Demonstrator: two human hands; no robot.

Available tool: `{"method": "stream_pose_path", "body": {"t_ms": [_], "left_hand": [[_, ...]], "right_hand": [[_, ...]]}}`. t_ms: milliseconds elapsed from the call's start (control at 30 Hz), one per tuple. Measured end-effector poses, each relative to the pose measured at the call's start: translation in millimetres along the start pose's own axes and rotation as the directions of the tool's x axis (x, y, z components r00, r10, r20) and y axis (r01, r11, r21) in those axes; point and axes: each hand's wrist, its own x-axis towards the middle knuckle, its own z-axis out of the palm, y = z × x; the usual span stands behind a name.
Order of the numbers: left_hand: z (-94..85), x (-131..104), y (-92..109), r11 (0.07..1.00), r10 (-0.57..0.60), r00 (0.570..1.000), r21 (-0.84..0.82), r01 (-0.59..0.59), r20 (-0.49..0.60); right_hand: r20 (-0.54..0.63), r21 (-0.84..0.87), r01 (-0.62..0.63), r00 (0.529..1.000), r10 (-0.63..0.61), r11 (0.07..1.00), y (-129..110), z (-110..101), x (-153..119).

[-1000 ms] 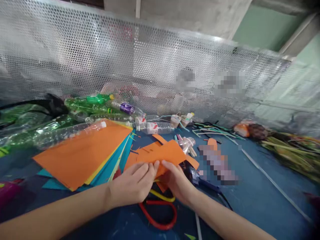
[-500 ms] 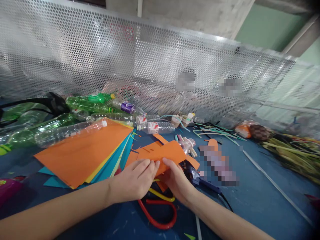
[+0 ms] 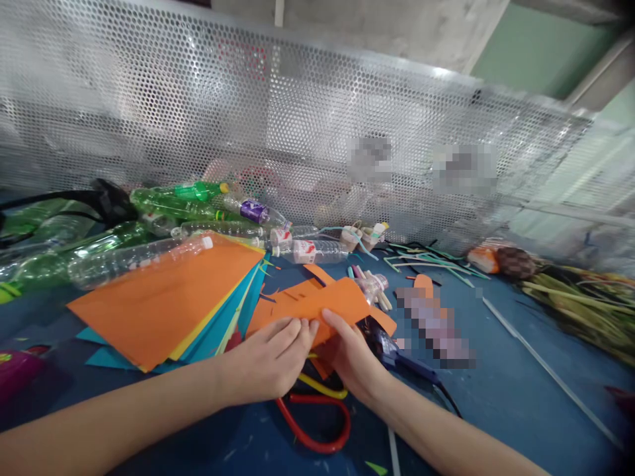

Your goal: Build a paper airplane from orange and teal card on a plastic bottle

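Between my two hands is a piece of orange paper (image 3: 342, 301), tilted up over the blue table. The fingers of my left hand (image 3: 272, 357) are pinched together at its near left edge. My right hand (image 3: 352, 354) grips its near edge, thumb on top and the other fingers underneath, mostly hidden. More cut orange paper lies flat beneath and behind it. Just below my hands rest scissors with red and yellow handles (image 3: 322, 449), their blades out of sight. A dark blue glue gun (image 3: 407, 362) with a cord lies right of my right hand.
A fanned stack of orange, yellow and blue sheets (image 3: 163, 301) spreads to the left. Clear and green plastic bottles (image 3: 104, 254) pile up behind it. Markers (image 3: 381, 297) lie beyond the paper. Thin strips (image 3: 441, 254) and dried stalks (image 3: 570, 304) sit at right, before a perforated metal screen (image 3: 317, 125).
My hands and the orange paper have barely shifted; the paper is turned slightly and its surface shows a little differently. Everything else on the table stays put.
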Motion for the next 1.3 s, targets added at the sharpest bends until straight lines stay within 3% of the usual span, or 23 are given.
{"method": "stream_pose_path", "body": {"t_ms": [200, 300, 400, 467, 533, 600, 667, 800, 1000, 1167, 1300], "left_hand": [[5.2, -2.9, -0.1, 0.990, 0.049, 0.999, -0.129, -0.049, -0.007], [2.0, 3.0, -6.1, 0.961, -0.018, 0.998, -0.277, -0.002, -0.068], [-9.8, 10.0, -19.7, 0.817, -0.245, 0.962, -0.560, 0.137, -0.122], [-18.5, 14.3, -31.8, 0.695, -0.471, 0.879, -0.645, 0.319, -0.072], [-24.2, 17.7, -43.2, 0.561, -0.574, 0.816, -0.692, 0.455, 0.070], [-25.6, 19.9, -50.6, 0.488, -0.545, 0.809, -0.702, 0.519, 0.220], [-23.9, 20.8, -52.4, 0.479, -0.447, 0.830, -0.694, 0.537, 0.334], [-17.1, 20.5, -43.2, 0.517, -0.328, 0.838, -0.660, 0.545, 0.435], [-7.7, 18.0, -27.8, 0.530, -0.431, 0.819, -0.628, 0.569, 0.378], [-9.0, 18.8, -24.1, 0.519, -0.535, 0.780, -0.602, 0.607, 0.324], [-9.7, 20.9, -25.1, 0.466, -0.495, 0.806, -0.683, 0.562, 0.325]], "right_hand": [[-0.126, 0.010, 0.224, 0.967, -0.221, 0.975, -15.8, -3.9, 10.9], [-0.131, 0.014, 0.247, 0.961, -0.243, 0.969, -21.5, -7.7, 13.3], [-0.123, 0.024, 0.197, 0.973, -0.193, 0.980, -23.1, -7.6, 12.2], [-0.111, 0.028, 0.174, 0.979, -0.170, 0.984, -23.3, -5.0, 10.3], [-0.101, 0.032, 0.162, 0.982, -0.159, 0.986, -23.3, -1.9, 8.2], [-0.106, 0.027, 0.141, 0.985, -0.138, 0.990, -23.3, 0.7, 5.9], [-0.119, 0.011, 0.123, 0.986, -0.120, 0.992, -23.1, 2.2, 3.8], [-0.113, 0.023, 0.106, 0.988, -0.103, 0.994, -21.2, 4.0, 0.4], [-0.176, 0.079, 0.083, 0.982, -0.068, 0.993, -16.1, 9.9, -3.0], [-0.163, 0.099, 0.087, 0.984, -0.070, 0.991, -15.7, 14.3, -6.2], [-0.156, 0.089, 0.092, 0.985, -0.077, 0.992, -14.8, 12.3, -5.3]]}}
